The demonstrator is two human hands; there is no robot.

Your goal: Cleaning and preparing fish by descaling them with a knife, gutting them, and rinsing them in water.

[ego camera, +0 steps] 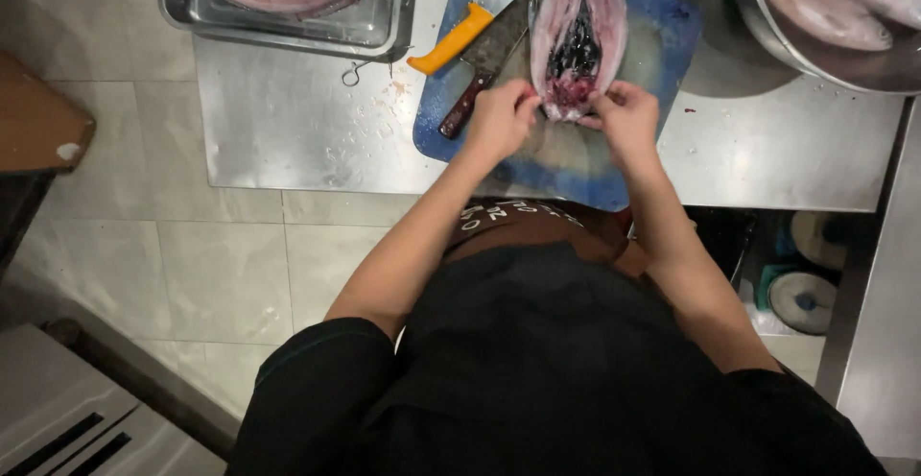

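A split-open fish point(578, 30) lies belly up on a blue cutting board point(662, 54), its dark innards showing. My left hand point(499, 116) pinches the near left edge of the fish. My right hand point(628, 116) grips the near right edge, and the two hands spread the cut apart. A knife with an orange handle point(451, 42) and a cleaver with a dark wooden handle point(470, 102) rest on the board's left side, just beyond my left hand.
The board sits on a steel table point(297, 121). A steel tray point(288, 15) at the back left holds another fish. A large steel bowl point(815, 54) with fish stands at the back right. Tiled floor lies to the left.
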